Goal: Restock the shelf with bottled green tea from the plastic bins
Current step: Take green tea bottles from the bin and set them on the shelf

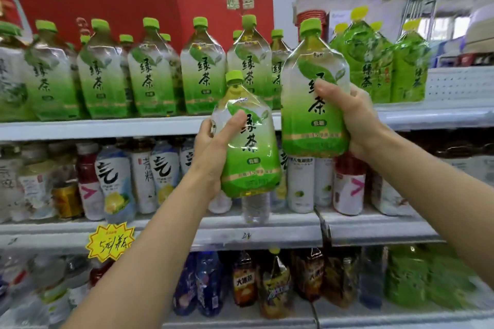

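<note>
Green tea bottles (248, 139) (314, 93), one clamped in each of my hands (213, 152) (355, 117), near a mostly stocked top shelf (107, 128); both remain unplaced.

above me: big red cardboard box (107, 0) with gold characters | middle tier: white-labelled drink bottles (115, 179); one clear water bottle (255, 207) | its edge: yellow starburst price tag (111, 242) | lowest tier: dark iced-tea bottles (244, 279); blue bottles (197, 283)
</note>
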Available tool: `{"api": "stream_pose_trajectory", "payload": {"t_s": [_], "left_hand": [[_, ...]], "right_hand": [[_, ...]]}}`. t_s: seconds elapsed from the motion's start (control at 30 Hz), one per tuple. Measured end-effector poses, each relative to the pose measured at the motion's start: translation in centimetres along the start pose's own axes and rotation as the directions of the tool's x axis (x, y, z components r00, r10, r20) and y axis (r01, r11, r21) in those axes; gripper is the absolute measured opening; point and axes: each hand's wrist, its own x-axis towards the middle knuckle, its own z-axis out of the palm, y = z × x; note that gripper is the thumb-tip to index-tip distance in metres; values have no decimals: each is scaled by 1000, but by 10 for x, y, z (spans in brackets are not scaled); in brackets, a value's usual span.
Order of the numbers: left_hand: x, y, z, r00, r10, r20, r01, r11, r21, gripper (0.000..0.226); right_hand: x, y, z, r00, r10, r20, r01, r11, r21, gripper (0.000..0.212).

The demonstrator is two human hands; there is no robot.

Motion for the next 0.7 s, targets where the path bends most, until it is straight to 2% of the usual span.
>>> {"api": "stream_pose_trajectory", "payload": {"t_s": [0.03,0.13,0.2,0.27,0.33,0.4,0.47,0.57,0.6,0.7], "left_hand": [[8,3,3,1000,15,-8,-15,1000,-3,61],[27,8,8,998,36,-55,-37,999,-8,59],[37,10,10,997,27,-69,-29,999,-25,57],[44,14,11,997,30,-76,-31,999,-11,61],[48,15,10,996,47,-69,-44,998,41,75],[50,17,11,996,67,-62,-62,994,91,66],[55,19,12,996,60,-72,-54,995,82,63],[57,23,14,995,23,-93,-14,995,102,106],[57,24,14,995,19,-95,-9,994,105,110],[57,23,13,995,21,-95,-10,993,114,97]], "right_hand": [[11,-5,0,999,-22,-24,22,1000,-2,90],[38,-16,2,995,-67,-76,67,998,-5,72],[58,-18,3,991,-83,-101,83,997,0,70],[76,-17,5,987,-98,-127,97,995,-15,77],[89,-15,8,985,-102,-137,97,994,-46,82],[99,-12,10,986,-101,-132,92,993,-69,83],[108,-5,11,989,-85,-123,74,993,-93,95],[119,10,9,993,-57,-101,45,992,-116,119],[119,12,9,995,-48,-91,38,993,-109,115],[120,14,9,999,-3,-33,-1,995,-100,71]]}}
